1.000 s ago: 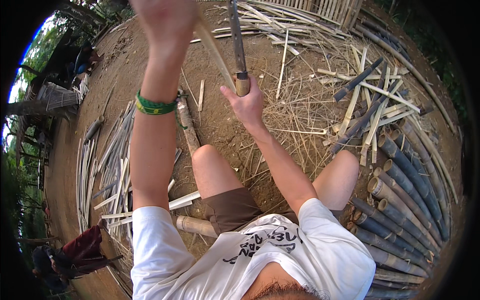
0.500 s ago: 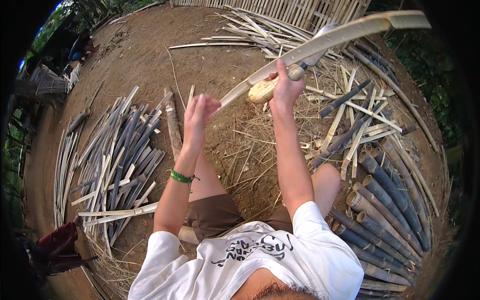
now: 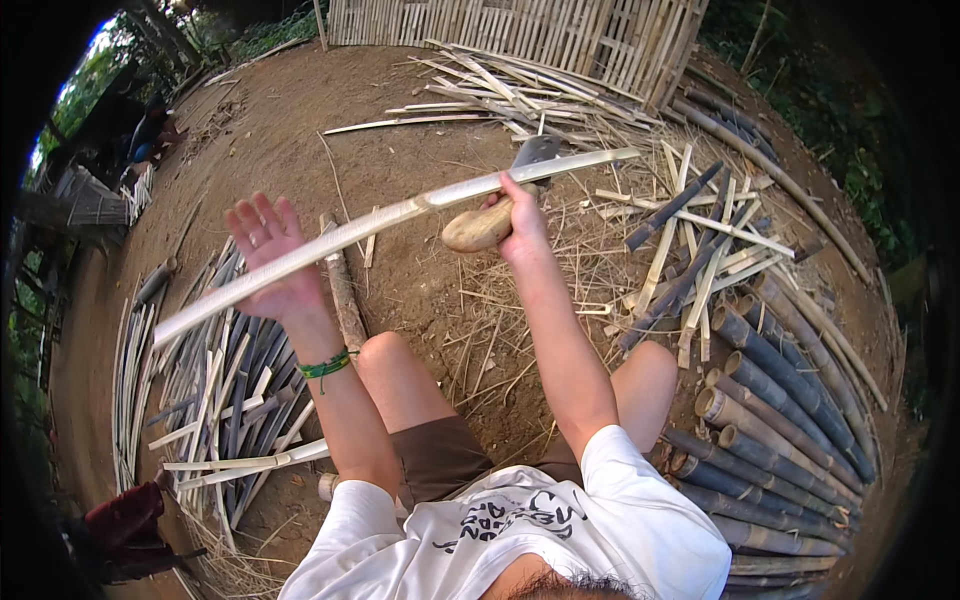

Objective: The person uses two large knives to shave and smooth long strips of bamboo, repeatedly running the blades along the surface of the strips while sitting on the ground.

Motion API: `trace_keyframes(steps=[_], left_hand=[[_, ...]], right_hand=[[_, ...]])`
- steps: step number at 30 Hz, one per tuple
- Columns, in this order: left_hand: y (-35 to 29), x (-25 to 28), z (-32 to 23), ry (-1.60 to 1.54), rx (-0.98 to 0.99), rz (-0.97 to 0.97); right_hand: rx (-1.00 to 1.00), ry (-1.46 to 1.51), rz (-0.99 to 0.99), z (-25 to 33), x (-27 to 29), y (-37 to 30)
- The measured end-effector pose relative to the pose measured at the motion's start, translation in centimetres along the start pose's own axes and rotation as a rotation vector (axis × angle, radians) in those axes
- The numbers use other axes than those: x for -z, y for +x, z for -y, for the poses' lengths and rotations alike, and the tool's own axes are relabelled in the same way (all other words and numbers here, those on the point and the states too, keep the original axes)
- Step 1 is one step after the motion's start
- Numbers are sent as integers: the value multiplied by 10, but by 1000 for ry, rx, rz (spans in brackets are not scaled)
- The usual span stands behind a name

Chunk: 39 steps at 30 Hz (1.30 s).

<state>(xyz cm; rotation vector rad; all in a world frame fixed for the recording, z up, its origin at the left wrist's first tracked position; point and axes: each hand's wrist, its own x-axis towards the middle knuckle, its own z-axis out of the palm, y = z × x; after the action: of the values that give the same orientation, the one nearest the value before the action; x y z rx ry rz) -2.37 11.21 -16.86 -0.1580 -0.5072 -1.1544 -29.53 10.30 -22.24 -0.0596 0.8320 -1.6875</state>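
My right hand (image 3: pixel 522 222) is closed round the wooden handle of a machete (image 3: pixel 478 229), its grey blade (image 3: pixel 537 152) partly hidden behind a strip. The thumb of that hand also pins a long pale bamboo strip (image 3: pixel 360 229) across the handle. The strip slants from upper right down to the left. Behind its left part, my left hand (image 3: pixel 272 240) is raised with fingers spread and palm showing. Whether the strip touches that palm I cannot tell. A green woven bracelet (image 3: pixel 325 366) circles my left wrist.
Split bamboo strips (image 3: pixel 235 375) lie heaped at the left. Dark bamboo poles (image 3: pixel 790 430) are stacked at the right, with crossed strips (image 3: pixel 700 250) beyond them. A slatted bamboo panel (image 3: pixel 510 45) stands at the back. A thin log (image 3: pixel 343 285) lies beside my left knee.
The strip has swung from the upper right down to the left. My left hand has moved left and spread its fingers; my right hand, with the machete, has shifted slightly left and lower.
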Motion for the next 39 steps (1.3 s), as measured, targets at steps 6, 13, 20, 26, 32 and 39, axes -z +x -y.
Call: trace_keyframes(steps=[6,13,20,26,32,39], left_hand=[[14,-51,-25,-112,160,565],[-50,-10,-22,474,-15,286],[-123,-66,2,950,-347,222],[-58,-73,10,755,-316,398],[-17,-107,32,900,-432,364],[-4,-130,61,746,-112,354]], right_hand=[[-278,-73,-137,-64,53,16],[-285,146,-221,-148,72,18],[-124,-42,-412,-164,44,24],[-137,-250,-86,-142,80,5],[105,-685,103,-107,132,-45],[428,-878,461,-44,70,-127]])
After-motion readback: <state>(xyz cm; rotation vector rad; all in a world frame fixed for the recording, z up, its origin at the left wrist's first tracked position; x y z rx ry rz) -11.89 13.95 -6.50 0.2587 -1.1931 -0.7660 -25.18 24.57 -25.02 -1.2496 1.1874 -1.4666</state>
